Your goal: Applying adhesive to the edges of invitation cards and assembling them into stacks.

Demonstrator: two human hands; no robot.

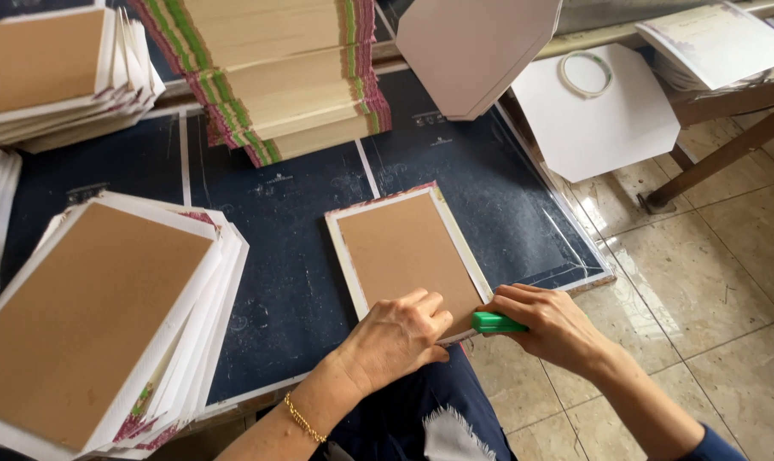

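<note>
A brown cardboard panel with a white folded border (404, 248) lies flat on the dark blue work surface (293, 256). My left hand (397, 331) presses down on the panel's near edge, fingers curled. My right hand (547, 323) grips a small green tool (496, 323) and holds it against the panel's near right corner.
A fanned stack of similar brown panels (97, 316) sits at the left, another (50, 72) at the far left. Tall stacks of striped-edged sheets (276, 77) stand behind. White cut sheets (596, 115) with a tape ring (586, 74) lie at right. Tiled floor (711, 282) is at right.
</note>
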